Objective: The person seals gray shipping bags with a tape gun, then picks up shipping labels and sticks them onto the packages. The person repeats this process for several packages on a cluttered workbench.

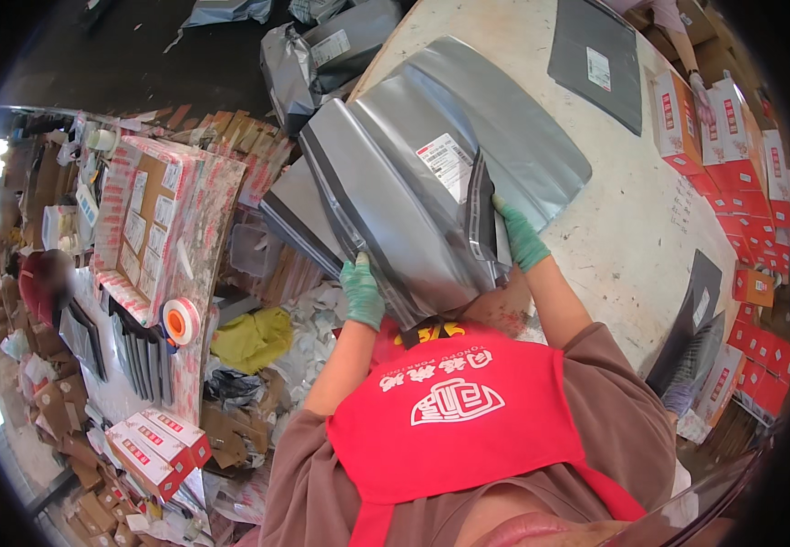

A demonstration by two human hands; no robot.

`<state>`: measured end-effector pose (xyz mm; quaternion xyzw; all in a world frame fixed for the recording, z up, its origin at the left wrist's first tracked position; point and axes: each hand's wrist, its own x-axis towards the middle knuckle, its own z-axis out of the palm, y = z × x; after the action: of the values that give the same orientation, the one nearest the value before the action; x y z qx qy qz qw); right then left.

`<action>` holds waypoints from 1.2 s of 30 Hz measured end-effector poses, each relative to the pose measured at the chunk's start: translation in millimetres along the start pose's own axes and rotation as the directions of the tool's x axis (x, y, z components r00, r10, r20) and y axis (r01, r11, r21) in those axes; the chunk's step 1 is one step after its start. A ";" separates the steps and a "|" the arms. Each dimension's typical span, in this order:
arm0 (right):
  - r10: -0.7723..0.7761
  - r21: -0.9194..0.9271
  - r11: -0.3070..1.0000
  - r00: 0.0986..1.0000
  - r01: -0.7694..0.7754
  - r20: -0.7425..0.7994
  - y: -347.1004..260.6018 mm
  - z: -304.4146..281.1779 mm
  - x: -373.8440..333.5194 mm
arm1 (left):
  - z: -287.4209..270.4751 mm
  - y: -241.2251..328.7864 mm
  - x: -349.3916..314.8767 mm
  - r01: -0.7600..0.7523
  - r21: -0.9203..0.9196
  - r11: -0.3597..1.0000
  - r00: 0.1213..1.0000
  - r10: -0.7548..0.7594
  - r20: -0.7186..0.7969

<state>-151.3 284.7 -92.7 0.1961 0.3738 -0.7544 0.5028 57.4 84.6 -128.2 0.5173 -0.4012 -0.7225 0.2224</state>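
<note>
Both my hands wear green gloves and grip a silvery-grey plastic mailing bag [395, 182] with a white label [446, 166], held tilted over the near left edge of the table. My left hand [361, 290] is closed on the bag's lower left edge, by a dark flap strip. My right hand [523, 235] is closed on its right side, beside a folded dark edge [481, 210]. Another grey sheet or bag layer [532, 137] spreads out behind on the tabletop. My fingertips are partly hidden by the plastic.
On the white table [659, 205] lies a flat dark mailing bag [597, 64]. Red-and-white boxes [732, 128] stack at the right, where another person's hand [702, 98] reaches. Filled grey bags [331, 55] lie at the far left. A tape roll [181, 321] sits on the left-hand bench.
</note>
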 end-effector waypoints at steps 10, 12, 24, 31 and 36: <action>0.010 -0.116 0.993 1.000 -0.012 -0.014 8.4 8.8 -11.3 | 24.7 17.1 -10.2 -0.433 0.570 0.698 0.894 0.415 0.170; -0.017 -0.187 0.982 0.997 0.031 0.078 12.2 -1.5 -7.6 | 24.1 16.5 -9.0 -0.563 0.755 0.336 0.710 0.665 0.234; -0.038 0.043 0.999 0.940 0.024 0.339 35.8 11.8 -17.7 | 47.5 44.9 -32.3 0.524 -0.232 0.820 0.629 -0.189 0.754; -0.083 -0.009 0.995 0.897 0.097 0.434 49.2 -2.8 1.2 | 27.9 45.6 -15.1 0.420 -0.172 0.891 0.611 -0.137 0.780; -0.098 -0.420 0.882 0.954 0.215 0.282 59.9 65.9 -0.6 | 21.7 63.5 1.7 0.552 -0.331 0.765 0.498 0.016 0.867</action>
<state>-91.6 222.0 -71.9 -0.0532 0.4841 -0.7058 0.5145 30.8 54.1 -74.7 0.0775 -0.1284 -0.9883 0.0266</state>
